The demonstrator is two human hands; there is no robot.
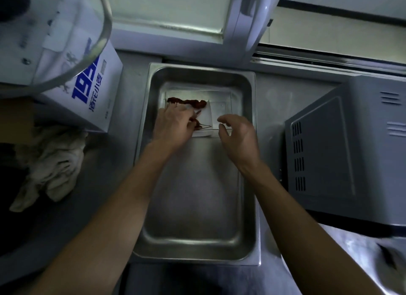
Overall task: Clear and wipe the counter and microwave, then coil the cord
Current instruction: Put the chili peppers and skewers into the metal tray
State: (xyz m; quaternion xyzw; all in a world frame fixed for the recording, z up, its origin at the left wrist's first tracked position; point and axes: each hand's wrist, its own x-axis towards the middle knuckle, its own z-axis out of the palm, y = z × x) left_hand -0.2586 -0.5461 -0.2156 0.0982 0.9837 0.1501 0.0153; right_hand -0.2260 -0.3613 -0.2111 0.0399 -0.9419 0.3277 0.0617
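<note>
A deep steel pan (197,246) sits on the steel counter (109,184). At its far end lies a clear plastic tray (222,106) with white paper and dried red chillies (189,103). My left hand (173,127) reaches into the pan and its fingers pinch a dried chilli on the paper. My right hand (238,133) hovers over the tray's right edge with fingers loosely curled, holding nothing. The grey microwave (351,145) stands to the right, its vented side toward the pan. A crumpled pale cloth (52,162) lies on the counter at left.
A white box with blue print (87,92) stands left of the pan, with a clear glass bowl rim (103,30) above it. A window frame (248,24) runs along the back. A dark round basin edge (8,206) shows at far left.
</note>
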